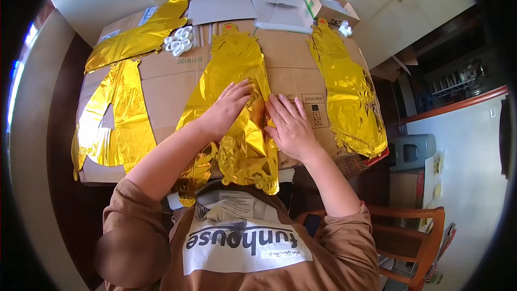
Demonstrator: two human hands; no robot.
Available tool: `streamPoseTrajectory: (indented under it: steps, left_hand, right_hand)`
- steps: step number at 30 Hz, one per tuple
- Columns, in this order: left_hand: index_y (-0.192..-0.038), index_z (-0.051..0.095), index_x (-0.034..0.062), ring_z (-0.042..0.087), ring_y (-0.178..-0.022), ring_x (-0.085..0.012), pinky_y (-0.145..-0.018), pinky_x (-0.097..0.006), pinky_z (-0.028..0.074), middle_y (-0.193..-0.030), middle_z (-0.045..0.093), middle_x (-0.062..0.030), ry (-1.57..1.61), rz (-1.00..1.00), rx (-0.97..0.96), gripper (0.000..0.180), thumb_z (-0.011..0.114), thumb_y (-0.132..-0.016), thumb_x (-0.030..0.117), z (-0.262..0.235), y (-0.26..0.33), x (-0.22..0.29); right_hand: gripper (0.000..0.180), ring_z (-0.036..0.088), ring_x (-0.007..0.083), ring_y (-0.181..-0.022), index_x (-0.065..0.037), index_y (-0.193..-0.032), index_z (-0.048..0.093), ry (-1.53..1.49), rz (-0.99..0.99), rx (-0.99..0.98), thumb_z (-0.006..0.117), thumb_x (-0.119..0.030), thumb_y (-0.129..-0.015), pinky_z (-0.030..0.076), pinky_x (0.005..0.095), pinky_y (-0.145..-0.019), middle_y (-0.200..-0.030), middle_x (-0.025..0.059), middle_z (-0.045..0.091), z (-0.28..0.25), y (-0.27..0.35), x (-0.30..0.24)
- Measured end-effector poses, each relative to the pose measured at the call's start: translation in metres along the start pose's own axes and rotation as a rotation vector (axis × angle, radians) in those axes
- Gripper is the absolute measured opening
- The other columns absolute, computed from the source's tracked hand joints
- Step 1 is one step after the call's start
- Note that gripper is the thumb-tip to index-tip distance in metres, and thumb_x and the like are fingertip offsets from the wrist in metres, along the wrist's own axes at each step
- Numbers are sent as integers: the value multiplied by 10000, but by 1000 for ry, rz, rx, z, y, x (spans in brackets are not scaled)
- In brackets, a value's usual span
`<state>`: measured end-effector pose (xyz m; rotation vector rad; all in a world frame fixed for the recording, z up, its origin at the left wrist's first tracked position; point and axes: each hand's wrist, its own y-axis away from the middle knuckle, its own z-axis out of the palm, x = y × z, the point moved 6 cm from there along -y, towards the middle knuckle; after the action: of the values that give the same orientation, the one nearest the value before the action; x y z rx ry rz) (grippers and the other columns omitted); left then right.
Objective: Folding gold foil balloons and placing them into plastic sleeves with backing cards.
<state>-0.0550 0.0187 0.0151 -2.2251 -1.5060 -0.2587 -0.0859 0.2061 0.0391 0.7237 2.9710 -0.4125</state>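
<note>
A flat gold foil balloon [231, 54] lies lengthwise in front of me. Its near end is crumpled and hangs over the table edge toward my lap. My left hand [229, 109] lies on its middle with the fingers stretched out. Along its right edge rests my right hand [293, 129], fingers long and flat, partly on the cardboard. Both palms face down, so what is under them is hidden. More flat gold foil balloons are spread around: an A-shaped one [129, 113] at left, another [137, 37] at the far left, and a long one [344, 86] at right.
Brown cardboard [177, 81] covers the table. White ribbon coils [180, 41] sit near the far left balloon. At the back are a grey-white sheet [223, 8], a clear plastic bag [281, 12] and an open carton [331, 8]. A wooden chair [409, 237] stands at lower right.
</note>
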Motion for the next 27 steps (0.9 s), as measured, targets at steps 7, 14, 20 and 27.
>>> streamPoseTrajectory:
  steps: [7,14,20,27]
  left_hand:
    - [-1197,689,77,626,-1219,-330,-1054,-396,488,-1276,654,-160,226,-144,346,350,623,-872,-34,-80,-38,3]
    - [-1188,680,21,613,-1201,-334,-1052,-444,471,-1234,674,-157,-113,96,217,348,662,-919,242,-13,-62,0]
    - [-1125,701,30,641,-1116,-321,-1004,-432,476,-1151,690,-131,-244,24,113,410,709,-877,355,-25,-93,-8]
    - [-963,701,37,647,-1002,-316,-968,-445,478,-1022,670,-116,-212,144,372,390,705,-862,413,-19,-90,-13]
  right_hand:
    - [623,423,367,-1411,-11,-1437,495,11,3,-13,646,-365,-946,252,597,-1186,-1504,181,478,-7,-1,-2]
    - [670,421,386,-1403,-10,-1434,483,-19,-21,-12,672,-389,-915,252,610,-1182,-1494,191,478,-8,-7,-4]
    - [713,371,406,-1439,-9,-1472,459,-38,-28,-42,660,-420,-926,232,617,-1195,-1551,193,426,-8,0,1]
    - [748,324,388,-1486,-23,-1498,448,-64,-57,-127,651,-457,-925,215,608,-1208,-1597,164,382,-10,20,-9]
